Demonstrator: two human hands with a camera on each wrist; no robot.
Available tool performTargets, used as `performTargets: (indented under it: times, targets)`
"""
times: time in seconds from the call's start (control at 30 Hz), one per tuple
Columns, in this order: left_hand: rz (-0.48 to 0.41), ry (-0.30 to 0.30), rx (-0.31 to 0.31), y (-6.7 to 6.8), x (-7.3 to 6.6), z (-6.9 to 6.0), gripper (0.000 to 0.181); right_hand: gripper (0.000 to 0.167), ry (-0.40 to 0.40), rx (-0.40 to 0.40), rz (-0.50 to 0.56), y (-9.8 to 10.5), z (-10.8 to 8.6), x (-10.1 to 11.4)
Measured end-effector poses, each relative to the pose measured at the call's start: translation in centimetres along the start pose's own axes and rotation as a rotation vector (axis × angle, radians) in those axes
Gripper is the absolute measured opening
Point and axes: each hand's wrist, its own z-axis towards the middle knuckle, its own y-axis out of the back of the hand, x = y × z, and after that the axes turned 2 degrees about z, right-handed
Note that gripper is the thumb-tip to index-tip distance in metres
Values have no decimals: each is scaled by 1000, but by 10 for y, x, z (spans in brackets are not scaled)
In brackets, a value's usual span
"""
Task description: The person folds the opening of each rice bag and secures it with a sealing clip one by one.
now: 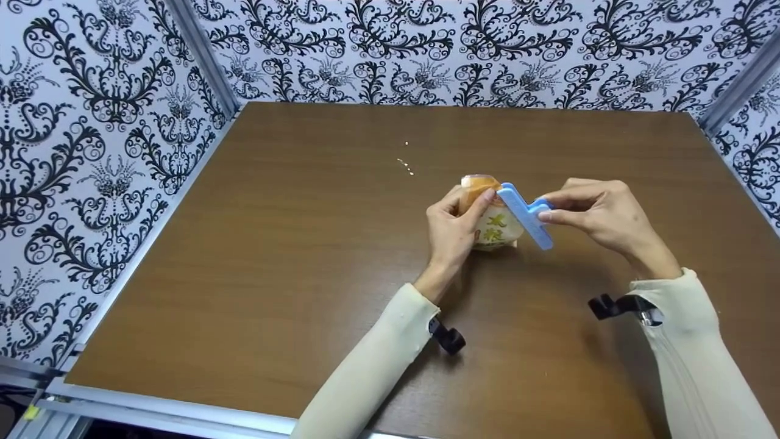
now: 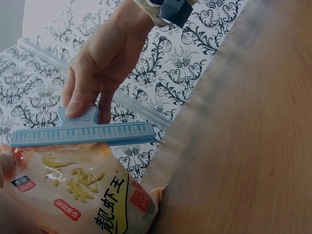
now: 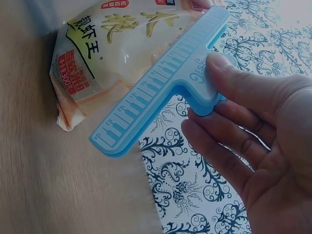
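Observation:
My left hand (image 1: 450, 228) grips a plastic food bag (image 1: 496, 227) above the right half of the table, its thumb on the front. Orange and cream in colour, the bag (image 2: 73, 187) carries gold and black characters. Between thumb and fingers, my right hand (image 1: 606, 213) pinches the handle of a light-blue bag clip (image 1: 525, 216). The clip's long bar (image 3: 146, 92), printed with ruler-like marks, lies along the bag's upper edge in the left wrist view. Whether the bar clamps the plastic, I cannot tell. Most of the left hand (image 2: 14, 209) is cut off in that view.
A brown wooden table (image 1: 274, 244) spreads under both hands. Several small white crumbs (image 1: 407, 166) lie beyond the bag. Black-and-white patterned walls (image 1: 402, 49) with metal frame bars (image 1: 204, 55) enclose the back and sides. Black wrist cameras (image 1: 450, 338) stick out from both sleeves.

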Motion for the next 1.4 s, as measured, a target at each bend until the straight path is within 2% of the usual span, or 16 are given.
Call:
performTargets:
  times: [0.43,0.83,1.07,1.27,1.4]
  targets:
    - [-16,3,-6,-1,1,1,15,23,7,2,11,0,0,1]
    - [-6,10,-3,-2,1,0,16,22,10,-27,47,-3,3,5]
    - [6,18,-5,-1,1,-1,15,22,1,-20,62,-3,2,6]
    - [35,20,-8,-1,0,-1,16,23,49,0,61,-4,3,3]
    - [55,40,-7,0,-1,-2,17,26,27,18,60,-4,2,2]
